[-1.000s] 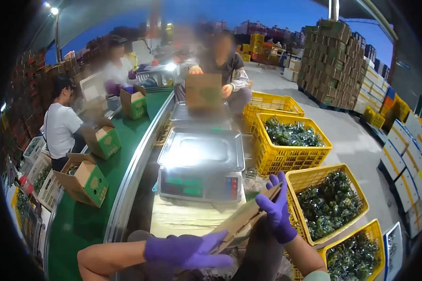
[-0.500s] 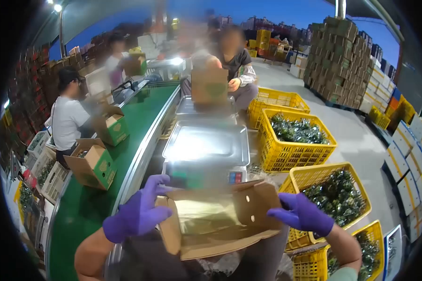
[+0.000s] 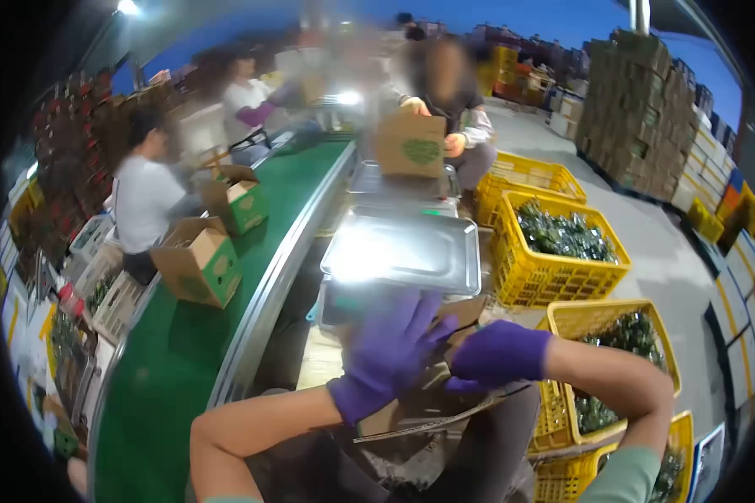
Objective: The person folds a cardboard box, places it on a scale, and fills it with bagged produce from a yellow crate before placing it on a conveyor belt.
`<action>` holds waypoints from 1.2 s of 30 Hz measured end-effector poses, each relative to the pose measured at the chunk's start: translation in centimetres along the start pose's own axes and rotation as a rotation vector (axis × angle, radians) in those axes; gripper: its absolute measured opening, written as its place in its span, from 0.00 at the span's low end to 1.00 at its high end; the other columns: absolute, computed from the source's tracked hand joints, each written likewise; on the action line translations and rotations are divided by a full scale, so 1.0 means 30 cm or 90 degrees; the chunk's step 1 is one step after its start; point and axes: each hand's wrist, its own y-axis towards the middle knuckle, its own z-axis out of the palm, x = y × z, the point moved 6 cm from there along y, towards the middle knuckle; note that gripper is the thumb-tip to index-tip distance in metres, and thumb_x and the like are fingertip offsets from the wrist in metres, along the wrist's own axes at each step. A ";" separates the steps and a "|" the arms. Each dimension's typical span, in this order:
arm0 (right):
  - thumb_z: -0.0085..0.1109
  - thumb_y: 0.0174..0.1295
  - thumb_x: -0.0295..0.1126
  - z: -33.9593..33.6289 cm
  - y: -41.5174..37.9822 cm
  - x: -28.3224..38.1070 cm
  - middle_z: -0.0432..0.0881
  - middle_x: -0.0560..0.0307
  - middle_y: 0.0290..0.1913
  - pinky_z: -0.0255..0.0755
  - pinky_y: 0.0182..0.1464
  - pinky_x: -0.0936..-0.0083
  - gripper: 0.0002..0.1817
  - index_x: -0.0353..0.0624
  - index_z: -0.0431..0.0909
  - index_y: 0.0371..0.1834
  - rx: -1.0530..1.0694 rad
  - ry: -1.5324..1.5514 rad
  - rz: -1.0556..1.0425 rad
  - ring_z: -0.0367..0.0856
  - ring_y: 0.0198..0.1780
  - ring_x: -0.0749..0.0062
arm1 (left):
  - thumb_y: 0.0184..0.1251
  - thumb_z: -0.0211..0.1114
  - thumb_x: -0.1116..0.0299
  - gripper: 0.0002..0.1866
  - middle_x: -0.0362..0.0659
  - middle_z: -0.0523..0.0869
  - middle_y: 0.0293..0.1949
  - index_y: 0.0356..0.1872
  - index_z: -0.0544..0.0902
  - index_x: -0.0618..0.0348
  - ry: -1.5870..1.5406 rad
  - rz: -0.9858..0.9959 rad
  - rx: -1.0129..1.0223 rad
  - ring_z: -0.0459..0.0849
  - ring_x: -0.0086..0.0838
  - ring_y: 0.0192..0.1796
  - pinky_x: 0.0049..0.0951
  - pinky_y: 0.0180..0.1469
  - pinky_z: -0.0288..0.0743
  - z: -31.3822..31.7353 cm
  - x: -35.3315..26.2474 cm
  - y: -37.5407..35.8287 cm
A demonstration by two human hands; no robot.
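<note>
Both hands wear purple gloves and meet over an open cardboard box (image 3: 386, 419) between the person's knees. My left hand (image 3: 390, 352) is blurred, lying over the box's far left part, its fingers pointing up and right. My right hand (image 3: 499, 356) is at the box's right side, bent inward; what its fingers touch is hidden. The box is largely covered by the hands, with one edge showing below them. Just beyond them is a scale with a shiny metal tray (image 3: 403, 251).
A green conveyor (image 3: 159, 369) on the left carries open boxes (image 3: 197, 264). Yellow crates (image 3: 562, 277) of wrapped greens line the right. Across the scales, a co-worker (image 3: 449, 92) holds a cardboard box (image 3: 411, 147). Two other people stand beyond the conveyor.
My hands have moved from the box's two sides to its middle, close together. The box has turned or tilted beneath them. The whole view has shifted a little.
</note>
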 end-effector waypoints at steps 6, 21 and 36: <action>0.58 0.61 0.54 0.048 -0.164 0.068 0.81 0.51 0.27 0.72 0.31 0.59 0.21 0.47 0.77 0.41 -0.254 0.026 0.021 0.82 0.29 0.52 | 0.52 0.67 0.57 0.39 0.53 0.71 0.63 0.67 0.67 0.58 0.050 -0.017 0.014 0.73 0.46 0.56 0.46 0.58 0.68 -0.021 0.025 0.018; 0.71 0.44 0.55 0.094 0.061 -0.106 0.72 0.39 0.60 0.62 0.64 0.54 0.40 0.40 0.73 0.57 -0.569 0.337 -0.119 0.71 0.62 0.44 | 0.32 0.75 0.47 0.51 0.59 0.78 0.52 0.59 0.71 0.73 -0.191 -0.014 0.310 0.77 0.55 0.56 0.48 0.63 0.67 -0.060 -0.080 0.026; 0.71 0.48 0.52 1.464 -0.780 -1.334 0.71 0.29 0.60 0.69 0.62 0.60 0.45 0.30 0.68 0.63 -0.789 0.591 0.927 0.70 0.64 0.42 | 0.67 0.60 0.53 0.37 0.54 0.69 0.66 0.72 0.60 0.59 -0.896 -0.437 -0.189 0.74 0.42 0.63 0.44 0.65 0.67 0.226 0.087 0.194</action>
